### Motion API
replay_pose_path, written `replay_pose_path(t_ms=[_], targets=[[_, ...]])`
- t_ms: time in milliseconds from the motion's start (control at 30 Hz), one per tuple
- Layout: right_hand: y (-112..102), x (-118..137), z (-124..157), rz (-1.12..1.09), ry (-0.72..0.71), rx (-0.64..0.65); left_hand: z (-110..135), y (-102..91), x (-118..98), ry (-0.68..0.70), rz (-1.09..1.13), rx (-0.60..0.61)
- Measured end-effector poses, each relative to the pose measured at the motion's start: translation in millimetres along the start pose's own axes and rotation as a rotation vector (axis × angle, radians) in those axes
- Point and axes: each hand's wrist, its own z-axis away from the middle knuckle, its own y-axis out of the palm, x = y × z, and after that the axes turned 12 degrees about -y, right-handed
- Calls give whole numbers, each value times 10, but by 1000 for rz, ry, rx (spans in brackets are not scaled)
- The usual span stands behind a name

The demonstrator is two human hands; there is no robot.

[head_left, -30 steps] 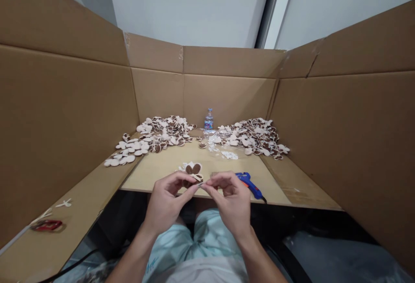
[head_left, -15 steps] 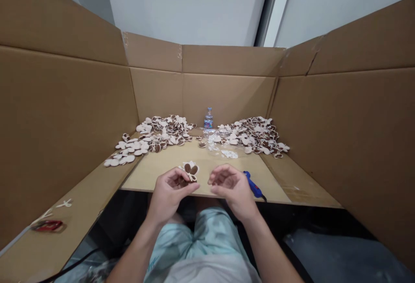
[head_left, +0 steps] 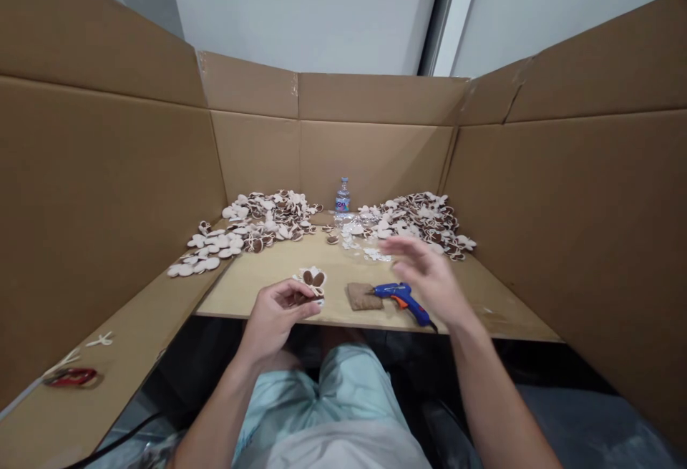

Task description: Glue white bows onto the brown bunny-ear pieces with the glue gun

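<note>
Place: makeshift craft workspace
Surround: cardboard panels (head_left: 107,204) around a wooden table (head_left: 257,286)
Signs: heaped brown-and-white cutouts (head_left: 268,215), blue hot glue gun (head_left: 400,298)

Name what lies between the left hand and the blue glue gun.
In the head view, a tan fabric pad lies between the left hand and the blue glue gun.

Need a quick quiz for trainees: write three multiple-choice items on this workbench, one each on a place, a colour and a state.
1. Where is the plastic water bottle? A) by the back cardboard wall B) on the left ledge C) at the board's front edge
2. What colour is the glue gun's body? A) red B) green C) blue
3. How is the right hand? A) gripping the gun B) raised and open above the board C) shut in a fist

1 A: it stands at the far end.
2 C: the body shows blue.
3 B: its fingers are spread.
</note>
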Motion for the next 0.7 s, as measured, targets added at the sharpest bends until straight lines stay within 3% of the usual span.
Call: replay_pose_path(t_ms=[67,167,233,333,400,500,600,700], targets=[[301,-70,150,13,110,243,31,15,-21,-5,-11,28],[656,-151,279,-134,231,501,50,21,-49,-9,-31,58],[746,-177,300,-229,269,610,28,6,-50,4,-44,42],[656,-142,286,-355,251,648,-45,-41,-17,6,-56,16],[491,-56,254,-446,192,566,-92,-73,17,-18,-57,16],[182,146,145,-571,26,301,-125,-99,50,-41,-50,28],[-125,324,-30,-770,-211,-136,-109,-97,40,-53,-33,43],[-400,322,-187,-816,-394,-466,-76,-85,18,-74,14,68]])
